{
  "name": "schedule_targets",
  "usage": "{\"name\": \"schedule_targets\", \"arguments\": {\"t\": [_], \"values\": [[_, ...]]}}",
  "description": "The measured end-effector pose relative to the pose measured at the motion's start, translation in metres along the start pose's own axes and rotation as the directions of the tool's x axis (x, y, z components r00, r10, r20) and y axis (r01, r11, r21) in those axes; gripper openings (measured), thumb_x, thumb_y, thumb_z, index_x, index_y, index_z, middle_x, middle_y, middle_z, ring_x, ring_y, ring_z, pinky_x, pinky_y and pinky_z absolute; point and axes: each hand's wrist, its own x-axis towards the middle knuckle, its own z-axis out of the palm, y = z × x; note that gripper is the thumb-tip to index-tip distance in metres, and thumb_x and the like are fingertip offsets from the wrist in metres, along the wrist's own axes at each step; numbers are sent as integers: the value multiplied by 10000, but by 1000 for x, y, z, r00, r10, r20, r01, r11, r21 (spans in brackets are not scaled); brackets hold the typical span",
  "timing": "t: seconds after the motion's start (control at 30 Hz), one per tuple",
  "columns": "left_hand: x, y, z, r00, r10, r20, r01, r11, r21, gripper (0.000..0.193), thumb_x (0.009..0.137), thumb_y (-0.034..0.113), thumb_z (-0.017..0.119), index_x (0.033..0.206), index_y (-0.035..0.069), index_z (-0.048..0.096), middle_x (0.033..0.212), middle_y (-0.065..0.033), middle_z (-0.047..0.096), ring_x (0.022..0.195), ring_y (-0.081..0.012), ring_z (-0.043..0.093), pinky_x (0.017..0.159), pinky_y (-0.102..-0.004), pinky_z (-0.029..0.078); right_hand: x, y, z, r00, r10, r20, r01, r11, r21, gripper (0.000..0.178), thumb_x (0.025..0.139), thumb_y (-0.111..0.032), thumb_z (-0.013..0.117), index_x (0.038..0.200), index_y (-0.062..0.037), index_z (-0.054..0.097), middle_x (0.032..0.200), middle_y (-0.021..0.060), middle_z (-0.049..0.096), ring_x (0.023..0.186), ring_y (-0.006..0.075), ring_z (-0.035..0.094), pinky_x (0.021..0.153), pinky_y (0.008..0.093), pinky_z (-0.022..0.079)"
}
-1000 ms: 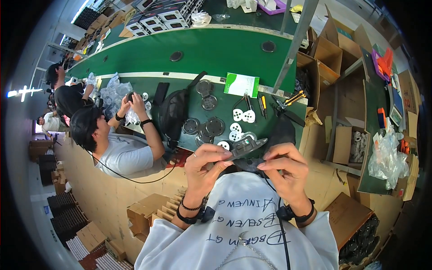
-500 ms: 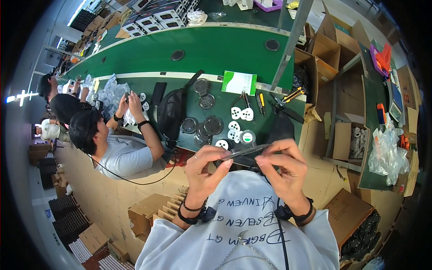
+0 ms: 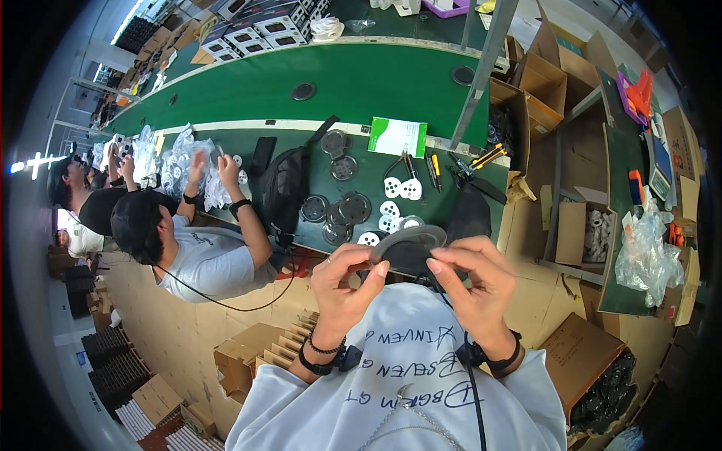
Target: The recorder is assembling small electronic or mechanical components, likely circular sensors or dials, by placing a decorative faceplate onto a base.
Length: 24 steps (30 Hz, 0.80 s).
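Observation:
Just above the near edge of the green table, a round black disc (image 3: 411, 259) with a greyish, translucent-looking upper rim is held tilted between both hands. My left hand (image 3: 344, 279) pinches its left side between thumb and fingers. On the opposite side, my right hand (image 3: 478, 279) grips the edge the same way. Beyond the disc lie white round pieces with dark holes (image 3: 389, 209), one partly hidden behind it. Several dark round discs (image 3: 354, 208) rest on the table to the left, some overlapping.
A black bag (image 3: 284, 188) lies left of the discs. Pens or slim tools (image 3: 434, 171) and a green-and-white packet (image 3: 398, 137) are farther back. A co-worker in a cap (image 3: 199, 255) works at left. Cardboard boxes (image 3: 248, 353) stand on the floor; a metal post (image 3: 481, 79) rises at right.
The disc has turned from nearly edge-on to showing its broad face. Both hands keep their pinch in about the same place. The co-worker's hands have moved apart.

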Motion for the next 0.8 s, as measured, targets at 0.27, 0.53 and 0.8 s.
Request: {"name": "schedule_targets", "arguments": {"t": [0.27,0.53,0.8], "values": [[0,-4,2,998,-49,-43,48,999,-20,192,806,-84,748,974,-46,664,925,-100,690,828,-126,645,724,-242,529,3,1,-1,992,-99,81,106,990,-91,170,807,60,751,955,-22,766,920,97,666,781,164,661,636,265,514],[-1,-3,1,999,-41,-21,42,999,21,196,792,-68,763,957,-34,665,879,-92,690,803,-130,631,701,-247,503,7,7,3,998,-66,5,66,991,-119,146,818,18,771,956,-26,766,907,98,677,785,187,660,689,272,515],[-1,-1,3,998,-50,35,53,993,-104,192,821,-77,739,994,-63,660,949,-104,682,809,-109,629,701,-232,535,13,13,1,991,-134,-12,127,961,-244,185,825,-8,782,1004,-19,736,916,99,681,803,174,655,683,278,508]]}}
